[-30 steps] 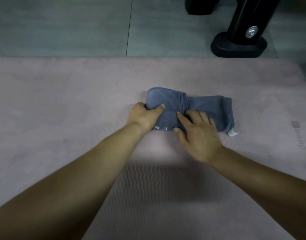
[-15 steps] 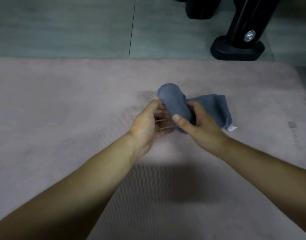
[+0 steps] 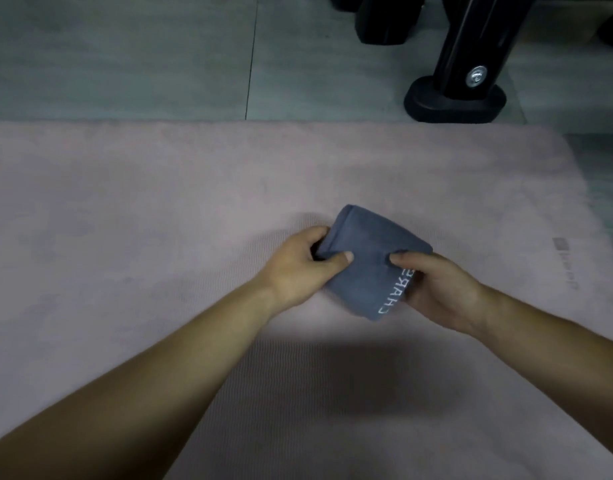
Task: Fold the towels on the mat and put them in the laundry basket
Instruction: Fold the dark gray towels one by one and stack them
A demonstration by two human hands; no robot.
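Blue-grey cloth, the towel (image 3: 369,258) forms a compact folded block over the middle of the mat (image 3: 142,209); we cannot tell whether it rests on the mat or is just clear of it. We pinch it at both ends, left hand (image 3: 296,271) and right hand (image 3: 440,292) each with thumb on top and fingers curled beneath, so that the layers cannot spring open. We judge the folding complete; the basket is out of view.

Our left hand (image 3: 298,268) and right hand (image 3: 436,289) are bare. Behind the fingers (image 3: 315,234), both forearms (image 3: 159,375) run bare too.
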